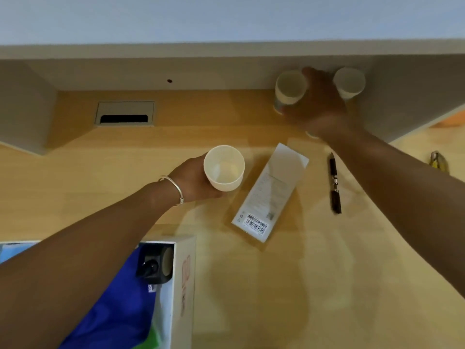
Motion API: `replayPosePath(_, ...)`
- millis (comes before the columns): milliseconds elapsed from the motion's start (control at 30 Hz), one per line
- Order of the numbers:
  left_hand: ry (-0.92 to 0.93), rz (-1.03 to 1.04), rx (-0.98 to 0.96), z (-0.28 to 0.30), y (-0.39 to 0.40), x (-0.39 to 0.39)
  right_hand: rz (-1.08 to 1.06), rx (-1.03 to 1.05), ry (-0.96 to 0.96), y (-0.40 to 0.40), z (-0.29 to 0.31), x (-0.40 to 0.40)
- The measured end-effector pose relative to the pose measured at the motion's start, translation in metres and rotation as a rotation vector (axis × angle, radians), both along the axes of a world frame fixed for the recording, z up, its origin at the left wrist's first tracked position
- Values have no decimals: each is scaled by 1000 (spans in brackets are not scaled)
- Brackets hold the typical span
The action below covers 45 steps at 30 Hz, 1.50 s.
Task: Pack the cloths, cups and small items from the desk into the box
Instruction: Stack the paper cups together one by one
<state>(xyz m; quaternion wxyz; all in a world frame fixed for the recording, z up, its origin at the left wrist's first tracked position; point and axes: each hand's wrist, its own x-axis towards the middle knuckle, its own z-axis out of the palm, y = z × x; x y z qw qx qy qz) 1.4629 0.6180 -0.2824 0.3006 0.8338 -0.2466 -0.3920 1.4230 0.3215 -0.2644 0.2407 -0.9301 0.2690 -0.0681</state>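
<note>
Head view: left hand (193, 180) grips cup (224, 168).

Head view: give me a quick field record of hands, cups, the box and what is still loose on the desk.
left hand: grip closed on a white cup
right hand: reaching between two cups at the back, left one, right one; grip unclear
box: holds blue cloth, black item
loose on desk: white carton, pen
</note>
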Motion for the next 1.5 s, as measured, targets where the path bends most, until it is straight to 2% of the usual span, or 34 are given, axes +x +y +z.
replayPosePath(167,-2,43,-26,-1,-2,-3,187,-83,83,-4,-7,12)
replayPosePath(433,-49,-10,-7,-4,1,-2,126,-109,-5,-9,-19,19)
replayPosePath(567,-67,-34,8,-7,3,0,64,-32,-23,-9,-14,15)
replayPosePath(767,-114,-86,52,-8,6,2,33,76,-172,35,25,-16)
replayPosePath(1000,-17,-26,-24,-2,13,-5,157,149,-250,101,86,-65)
replayPosePath(1200,26,-54,-81,-5,12,-3,259,180,-314,142,107,-82)
replayPosePath(1333,17,-88,-88,-9,10,0,368,169,-286,159,96,-85)
replayPosePath(1500,-38,-106,-55,-11,11,-1,410,110,-120,165,71,-82)
